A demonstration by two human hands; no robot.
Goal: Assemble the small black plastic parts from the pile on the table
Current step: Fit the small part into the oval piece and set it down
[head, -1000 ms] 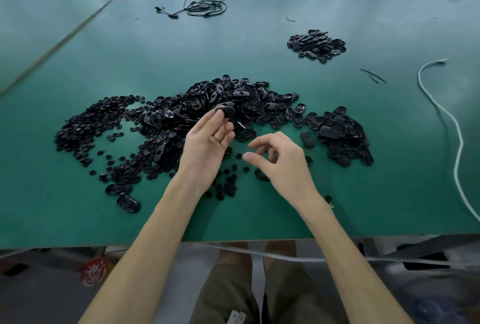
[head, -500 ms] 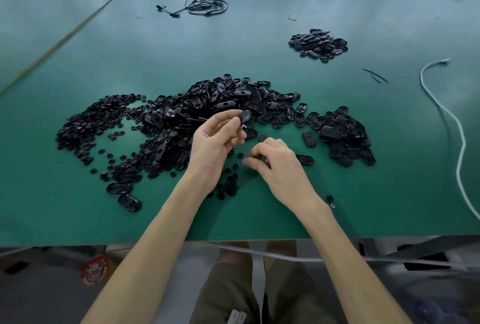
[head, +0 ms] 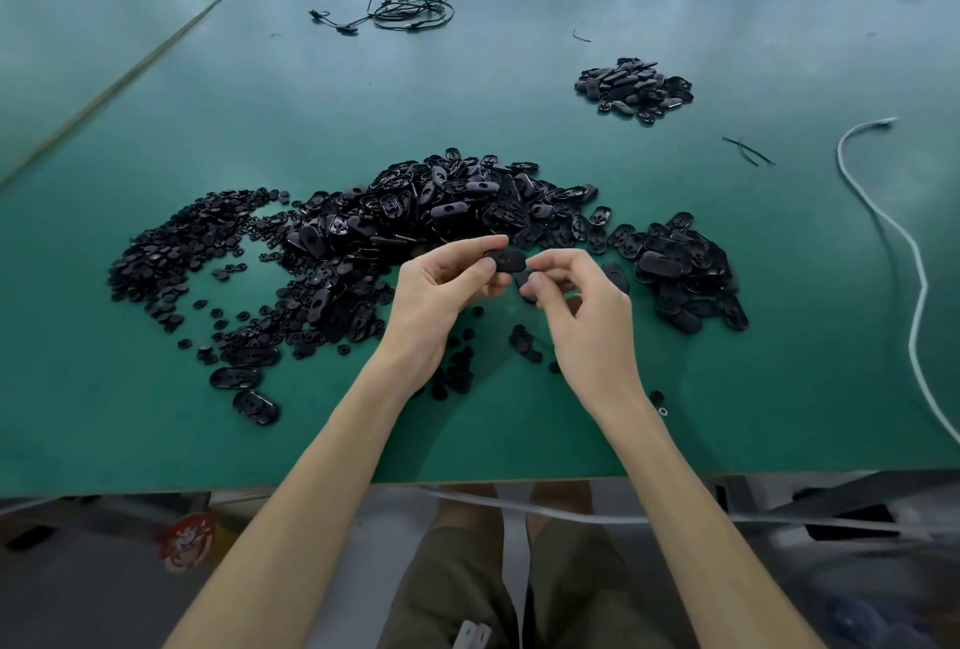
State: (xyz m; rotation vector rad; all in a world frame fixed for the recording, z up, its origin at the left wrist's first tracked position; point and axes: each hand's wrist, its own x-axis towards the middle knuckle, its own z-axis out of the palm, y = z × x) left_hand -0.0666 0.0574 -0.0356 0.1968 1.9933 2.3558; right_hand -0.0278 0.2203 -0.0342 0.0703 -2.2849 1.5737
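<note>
1. Broadly underneath both grips: green surface (head: 519, 76), hard and flat.
2. Just beyond the grips: main pile (head: 441, 211) of loose black shells, probably light and rigid, apt to slide and scatter if raked.
3. Well beyond the right grip (head: 582, 305): smaller heap (head: 634, 87), kept apart.
4. Left grip (head: 441, 295) and right grip both narrowed to fingertip pinches, sharing one oval shell (head: 508, 261) above the surface.
5. Oval shell: likely feather-light, stiff, smooth, a little slippery. Best pinched at the ends or long edges, keeping the centre free.
6. Nearer than the grips: small round pieces (head: 457, 367), tiny and easily flicked away. Best taken singly by the rim.
</note>
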